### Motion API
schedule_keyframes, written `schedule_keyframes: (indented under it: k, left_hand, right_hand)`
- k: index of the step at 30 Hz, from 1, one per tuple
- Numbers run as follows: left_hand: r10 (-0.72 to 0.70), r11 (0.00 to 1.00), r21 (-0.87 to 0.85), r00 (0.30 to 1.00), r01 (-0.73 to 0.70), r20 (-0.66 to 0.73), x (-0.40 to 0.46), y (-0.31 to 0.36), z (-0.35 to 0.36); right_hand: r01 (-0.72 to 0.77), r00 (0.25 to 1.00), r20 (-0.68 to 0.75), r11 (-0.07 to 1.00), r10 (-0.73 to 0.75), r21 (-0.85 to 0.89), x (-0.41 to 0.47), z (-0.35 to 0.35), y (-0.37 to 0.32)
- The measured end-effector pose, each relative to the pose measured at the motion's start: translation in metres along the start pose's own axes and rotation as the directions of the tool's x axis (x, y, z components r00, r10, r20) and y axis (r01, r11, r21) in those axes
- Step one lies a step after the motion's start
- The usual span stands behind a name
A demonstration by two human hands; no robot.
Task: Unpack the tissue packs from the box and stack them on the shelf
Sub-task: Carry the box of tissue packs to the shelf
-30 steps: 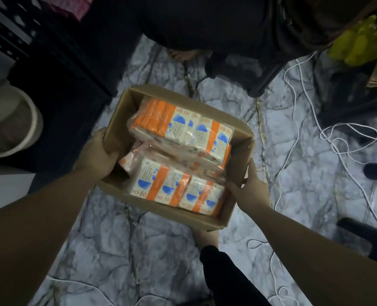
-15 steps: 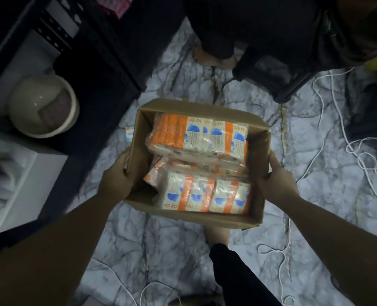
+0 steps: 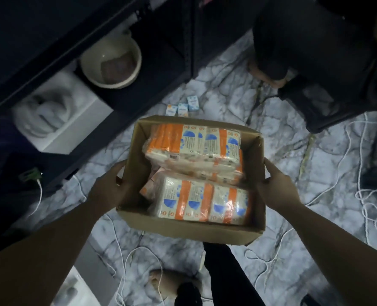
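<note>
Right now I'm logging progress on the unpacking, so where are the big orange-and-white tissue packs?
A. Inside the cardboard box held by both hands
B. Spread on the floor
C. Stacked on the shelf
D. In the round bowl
A: the tissue packs lie inside the cardboard box, which the left hand and right hand hold by its sides.

tissue packs (image 3: 196,173) in box (image 3: 189,226) (held) | shelf (image 3: 125,107) left
</note>
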State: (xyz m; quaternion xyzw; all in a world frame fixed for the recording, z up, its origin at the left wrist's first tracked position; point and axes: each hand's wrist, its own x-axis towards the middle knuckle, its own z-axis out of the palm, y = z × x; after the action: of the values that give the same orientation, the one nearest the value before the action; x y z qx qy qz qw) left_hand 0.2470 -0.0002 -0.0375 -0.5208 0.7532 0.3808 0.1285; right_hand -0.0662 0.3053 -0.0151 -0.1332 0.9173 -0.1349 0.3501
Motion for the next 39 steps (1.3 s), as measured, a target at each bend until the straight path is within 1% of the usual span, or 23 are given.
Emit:
schedule_keyframes:
  k: [2,5,8,14,18,23,26,31,33,36,39]
  left_hand:
    - [-0.060,0.998,-0.033,0.998,0.059,-0.034,-0.012,-0.029,-0.009]
    - [-0.122,0.988,-0.108,0.989,0.113,-0.080,-0.038,-0.065,-0.018]
    - [-0.186,0.971,-0.178,0.971,0.159,-0.148,-0.060,-0.094,-0.028]
    - [-0.342,0.919,-0.289,0.907,0.268,-0.247,-0.086,-0.153,-0.028]
    - [-0.395,0.892,-0.356,0.865,0.279,-0.310,-0.088,-0.182,-0.021]
    - [-0.470,0.860,-0.393,0.803,0.325,-0.366,-0.082,-0.207,0.004]
    - [-0.524,0.825,-0.438,0.775,0.358,-0.353,-0.081,-0.220,0.027]
    - [-0.520,0.814,-0.487,0.770,0.317,-0.368,-0.082,-0.224,0.044]
    - [-0.519,0.808,-0.505,0.773,0.304,-0.365,-0.084,-0.222,0.041]
    - [-0.488,0.819,-0.502,0.796,0.277,-0.358,-0.092,-0.220,0.034]
    - [-0.476,0.825,-0.501,0.800,0.261,-0.367,-0.101,-0.211,0.022]
  right_hand:
    - [0.079,0.997,0.025,0.996,-0.078,-0.045,-0.003,0.007,-0.019]
    - [0.179,0.983,0.057,0.983,-0.177,-0.038,-0.002,0.022,-0.052]
    - [0.242,0.969,0.084,0.965,-0.234,-0.097,0.004,0.042,-0.087]
    - [0.437,0.899,0.138,0.871,-0.415,-0.226,0.025,0.084,-0.160]
    - [0.524,0.852,0.181,0.800,-0.492,-0.292,0.038,0.112,-0.203]
    - [0.571,0.821,0.214,0.746,-0.530,-0.344,0.056,0.147,-0.229]
    - [0.581,0.814,0.232,0.738,-0.532,-0.344,0.062,0.166,-0.235]
    - [0.556,0.831,0.215,0.749,-0.514,-0.360,0.070,0.177,-0.229]
    - [0.563,0.826,0.232,0.755,-0.513,-0.336,0.071,0.172,-0.227]
    - [0.563,0.826,0.252,0.763,-0.505,-0.317,0.062,0.162,-0.228]
    - [0.571,0.820,0.256,0.765,-0.512,-0.297,0.043,0.155,-0.232]
